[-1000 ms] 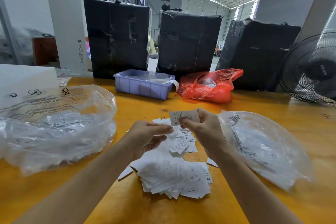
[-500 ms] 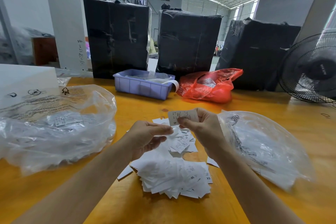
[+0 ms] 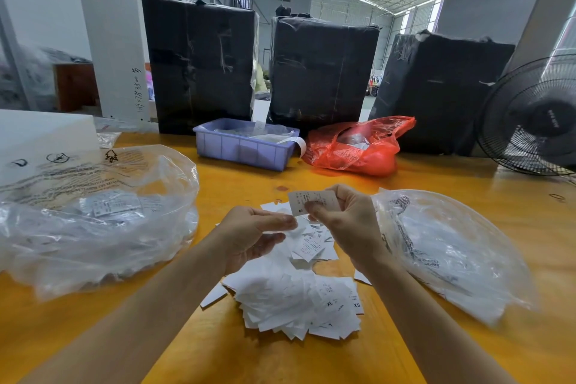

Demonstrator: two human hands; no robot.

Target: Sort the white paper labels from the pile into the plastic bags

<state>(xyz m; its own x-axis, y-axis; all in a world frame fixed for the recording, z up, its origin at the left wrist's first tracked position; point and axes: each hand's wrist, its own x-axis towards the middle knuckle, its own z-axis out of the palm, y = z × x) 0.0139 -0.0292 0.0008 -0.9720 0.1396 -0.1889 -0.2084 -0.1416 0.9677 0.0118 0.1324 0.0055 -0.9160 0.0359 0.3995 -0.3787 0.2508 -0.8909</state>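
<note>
The right hand (image 3: 346, 221) pinched one label (image 3: 311, 201) above the pile (image 3: 296, 302); the left hand (image 3: 252, 235) hung loosely curled, seemingly empty. Some labels lay in the left bag (image 3: 93, 221), but most remained unsorted.

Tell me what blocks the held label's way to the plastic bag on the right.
Nothing visible. The right hand pinches the label above the pile; the right bag lies just beside it.
</note>
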